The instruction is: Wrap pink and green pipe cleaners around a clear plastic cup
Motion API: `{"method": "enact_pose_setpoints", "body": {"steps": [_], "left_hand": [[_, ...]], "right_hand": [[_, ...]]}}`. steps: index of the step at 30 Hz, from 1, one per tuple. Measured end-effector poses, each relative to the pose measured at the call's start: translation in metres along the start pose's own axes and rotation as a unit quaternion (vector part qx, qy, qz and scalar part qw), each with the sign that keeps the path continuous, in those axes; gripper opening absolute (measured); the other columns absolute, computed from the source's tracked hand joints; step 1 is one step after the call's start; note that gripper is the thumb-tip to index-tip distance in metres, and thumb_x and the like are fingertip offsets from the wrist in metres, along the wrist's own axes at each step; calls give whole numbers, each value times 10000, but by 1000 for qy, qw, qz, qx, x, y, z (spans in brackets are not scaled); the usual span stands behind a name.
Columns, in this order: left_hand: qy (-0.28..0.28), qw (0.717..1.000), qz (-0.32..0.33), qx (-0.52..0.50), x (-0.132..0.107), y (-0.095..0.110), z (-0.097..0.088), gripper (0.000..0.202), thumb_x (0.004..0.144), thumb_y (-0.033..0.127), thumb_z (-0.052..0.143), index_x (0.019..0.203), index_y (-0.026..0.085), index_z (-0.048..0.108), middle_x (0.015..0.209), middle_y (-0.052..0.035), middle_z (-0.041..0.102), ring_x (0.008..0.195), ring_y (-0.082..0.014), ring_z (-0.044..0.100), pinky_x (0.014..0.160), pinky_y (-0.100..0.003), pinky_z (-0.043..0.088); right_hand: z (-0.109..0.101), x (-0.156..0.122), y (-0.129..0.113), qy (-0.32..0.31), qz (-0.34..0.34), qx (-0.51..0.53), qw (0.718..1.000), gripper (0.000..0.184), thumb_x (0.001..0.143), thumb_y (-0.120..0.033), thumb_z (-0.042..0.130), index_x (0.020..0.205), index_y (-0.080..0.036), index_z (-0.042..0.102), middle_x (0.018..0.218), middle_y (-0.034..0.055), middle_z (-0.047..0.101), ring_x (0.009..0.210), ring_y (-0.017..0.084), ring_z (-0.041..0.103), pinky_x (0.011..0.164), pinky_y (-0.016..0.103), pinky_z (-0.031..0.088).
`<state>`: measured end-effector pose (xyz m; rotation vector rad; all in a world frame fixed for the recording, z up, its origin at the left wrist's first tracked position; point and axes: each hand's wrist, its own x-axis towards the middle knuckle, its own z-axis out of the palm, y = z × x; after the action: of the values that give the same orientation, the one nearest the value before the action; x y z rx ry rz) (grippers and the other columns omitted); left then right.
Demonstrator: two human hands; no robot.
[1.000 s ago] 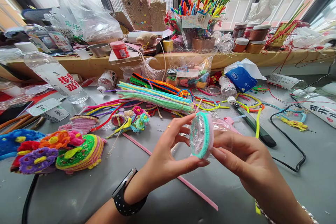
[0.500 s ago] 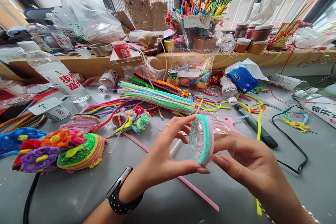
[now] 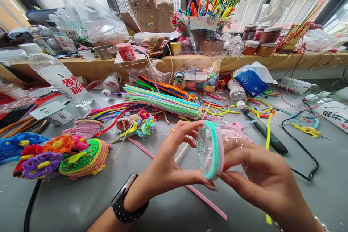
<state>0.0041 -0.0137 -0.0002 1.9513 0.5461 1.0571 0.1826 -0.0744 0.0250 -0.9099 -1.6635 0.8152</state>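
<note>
Both my hands hold a clear plastic bottle bottom (image 3: 206, 148) over the grey table (image 3: 81, 195). Its rim is wrapped with a teal pipe cleaner (image 3: 216, 152) and a pink one beside it. My left hand (image 3: 174, 163), with a ring and a black watch on the wrist, pinches the rim between thumb and fingers from the left. My right hand (image 3: 255, 177) grips the piece from the right and behind, thumb at the lower edge. A long pink pipe cleaner (image 3: 206, 199) lies on the table under my hands.
A bundle of coloured pipe cleaners (image 3: 163, 101) lies behind my hands. Finished pipe-cleaner flowers and coiled discs (image 3: 62, 154) sit at left. Water bottles (image 3: 58, 78), a blue tissue pack (image 3: 250, 79), a dark tool (image 3: 265, 132) and a black cable (image 3: 301, 145) crowd the table.
The bottle piece has turned slightly and dropped a little in my hands; my right thumb has shifted lower along the rim.
</note>
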Motion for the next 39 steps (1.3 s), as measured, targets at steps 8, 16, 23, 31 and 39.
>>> {"method": "enact_pose_setpoints", "body": {"steps": [8,16,23,31,39], "left_hand": [[-22,995,78,50,-2,5,-7,738,690,251,725,1329,331,364,1258,-80,477,1164,-241,443,873,-330,486],[-10,983,128,133,-2,10,-5,739,698,244,718,1335,280,346,1224,-90,504,1143,-232,468,969,-376,430],[14,953,188,237,-2,6,-3,727,719,216,700,1347,262,337,1215,-95,491,1105,-218,506,907,-336,461],[15,950,196,244,-2,5,-2,711,717,194,702,1333,226,347,1213,-93,473,1120,-199,491,935,-309,442],[16,948,187,259,-2,4,-3,709,730,209,688,1338,269,329,1205,-98,486,1092,-221,514,897,-353,469]], "right_hand": [[-1,0,-2,-62,-93,-38,993,230,731,-58,659,859,-248,648,763,-23,697,707,118,619,715,243,481],[-6,-5,-1,-46,4,81,996,146,807,-370,597,887,-289,688,820,22,683,785,198,630,726,295,498],[-8,-3,3,-23,80,145,986,197,819,-404,568,720,-256,654,706,19,637,697,180,600,675,286,501],[-6,-4,3,-18,82,155,984,150,817,-296,596,695,-224,645,673,0,638,662,141,595,642,236,492],[-5,-3,3,-5,88,151,985,205,797,-371,608,674,-213,654,638,18,623,626,152,582,575,247,484]]}}
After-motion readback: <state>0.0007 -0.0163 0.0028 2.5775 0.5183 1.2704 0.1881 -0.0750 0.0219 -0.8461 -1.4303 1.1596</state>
